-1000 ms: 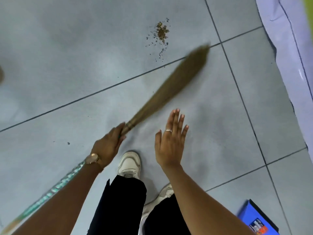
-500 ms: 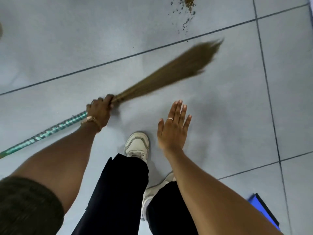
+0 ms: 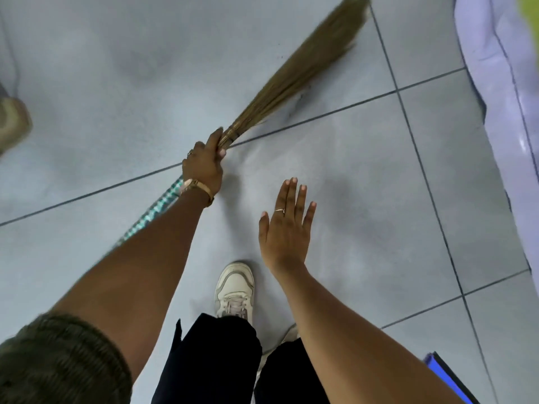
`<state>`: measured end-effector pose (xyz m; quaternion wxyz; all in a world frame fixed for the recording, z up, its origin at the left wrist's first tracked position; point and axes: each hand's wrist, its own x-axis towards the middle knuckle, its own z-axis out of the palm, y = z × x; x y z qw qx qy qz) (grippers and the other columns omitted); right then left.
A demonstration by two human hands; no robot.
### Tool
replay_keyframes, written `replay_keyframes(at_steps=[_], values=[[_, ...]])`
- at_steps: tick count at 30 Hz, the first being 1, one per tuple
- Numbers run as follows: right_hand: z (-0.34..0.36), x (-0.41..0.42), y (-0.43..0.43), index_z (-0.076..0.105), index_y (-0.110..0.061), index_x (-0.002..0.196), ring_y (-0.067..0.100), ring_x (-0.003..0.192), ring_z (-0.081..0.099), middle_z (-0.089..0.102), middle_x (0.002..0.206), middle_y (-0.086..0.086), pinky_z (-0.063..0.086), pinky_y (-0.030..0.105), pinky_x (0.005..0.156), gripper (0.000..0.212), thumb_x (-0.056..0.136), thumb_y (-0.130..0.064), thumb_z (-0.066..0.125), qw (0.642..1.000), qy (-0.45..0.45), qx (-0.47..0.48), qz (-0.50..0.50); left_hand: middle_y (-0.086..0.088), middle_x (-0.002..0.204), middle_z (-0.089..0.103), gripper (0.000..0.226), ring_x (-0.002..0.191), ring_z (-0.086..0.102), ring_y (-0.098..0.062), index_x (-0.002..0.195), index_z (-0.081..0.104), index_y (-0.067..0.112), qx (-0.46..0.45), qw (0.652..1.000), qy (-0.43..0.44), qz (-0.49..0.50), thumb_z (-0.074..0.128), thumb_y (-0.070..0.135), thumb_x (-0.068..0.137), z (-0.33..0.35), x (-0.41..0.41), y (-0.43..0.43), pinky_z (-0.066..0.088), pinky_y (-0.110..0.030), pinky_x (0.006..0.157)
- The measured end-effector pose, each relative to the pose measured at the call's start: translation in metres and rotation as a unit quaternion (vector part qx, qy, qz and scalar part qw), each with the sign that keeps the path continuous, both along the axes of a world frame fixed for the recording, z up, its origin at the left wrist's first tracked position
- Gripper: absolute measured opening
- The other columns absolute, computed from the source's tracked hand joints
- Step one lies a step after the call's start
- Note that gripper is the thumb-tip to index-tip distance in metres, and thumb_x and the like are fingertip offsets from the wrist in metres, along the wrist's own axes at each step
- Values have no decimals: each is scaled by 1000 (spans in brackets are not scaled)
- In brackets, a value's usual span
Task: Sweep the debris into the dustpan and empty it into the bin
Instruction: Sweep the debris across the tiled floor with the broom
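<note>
broom (image 3: 294, 74) swung up and right, debris pile gone from view

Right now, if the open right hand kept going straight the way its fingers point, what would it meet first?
Probably nothing: the right hand is flat and empty, fingers pointing up-frame over bare floor tile. The broom bristles lie further along, slightly left of that line. Height above the floor is unclear.

Broom (image 3: 294, 71) bristles blurred, tip cut off; blue object (image 3: 446, 377) cropped at corner.

I see the broom (image 3: 294, 74), straw bristles fanned toward upper right over the floor, its green-patterned handle slanting down-left.
</note>
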<state>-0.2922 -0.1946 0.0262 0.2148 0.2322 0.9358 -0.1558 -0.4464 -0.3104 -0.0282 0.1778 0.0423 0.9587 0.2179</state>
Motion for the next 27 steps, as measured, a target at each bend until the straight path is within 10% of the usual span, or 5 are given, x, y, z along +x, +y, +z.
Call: replay_keyframes(at_steps=[11, 27], values=[[-18, 17, 0, -10, -9, 152, 25, 149, -16, -13, 163, 7, -4, 48, 124, 70, 101, -37, 29, 998, 8, -57, -30, -31, 121, 53, 67, 112, 52, -48, 149, 14, 37, -41, 957, -62, 281, 41, 12, 94, -41, 27, -44, 41, -54, 99], [-56, 4, 41, -12, -9, 152, 25, 150, -17, -17, 162, 7, -2, 49, 125, 69, 102, -37, 26, 999, -5, -24, -44, -35, 125, 51, 54, 114, 51, -50, 148, 15, 39, 0, 989, -117, 89, 35, 28, 99, -78, -30, 38, 42, -54, 99]])
